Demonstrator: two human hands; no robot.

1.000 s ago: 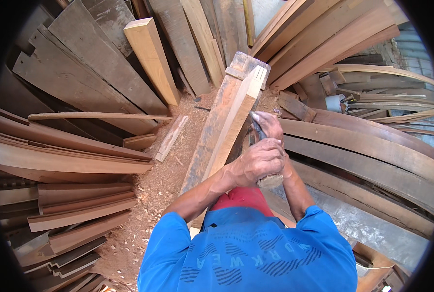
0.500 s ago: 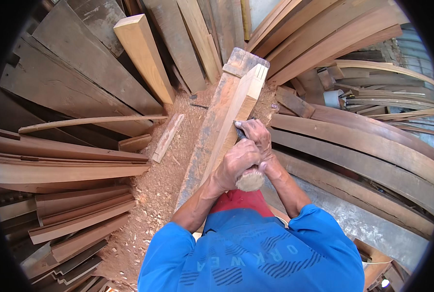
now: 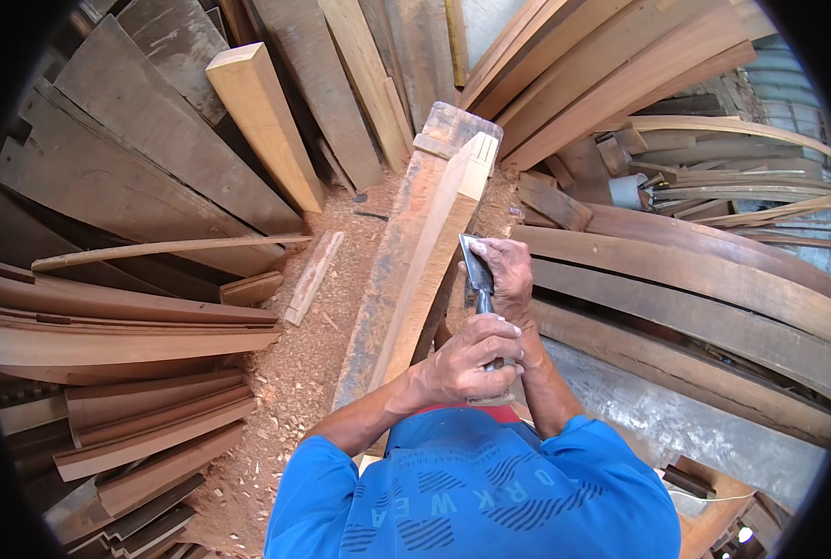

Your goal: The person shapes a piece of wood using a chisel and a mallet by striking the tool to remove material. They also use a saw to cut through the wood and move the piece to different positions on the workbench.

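You've got the chisel (image 3: pixel 480 279) in both hands here. Your left hand (image 3: pixel 471 359) has its grip wrapped tight around the handle end, close to your chest, and your right hand (image 3: pixel 506 275) is further up with fingers pressed down on the blade, steering the edge against the right side of the pale board (image 3: pixel 439 252). That board lies on top of a heavier rough timber (image 3: pixel 392 279), both running away from you toward the stacked planks (image 3: pixel 183 140) at the back.

As for progress, I'd guess you're somewhere in the middle. The far end of the pale board already looks cut to a notched, stepped shape, and the floor (image 3: pixel 285 391) is covered in sawdust and chips, so plenty of material has come off. The stretch right under the blade can't really be made out, so how much trimming is left on that edge is hard to say. Curved strips (image 3: pixel 695 279) sit to your right.
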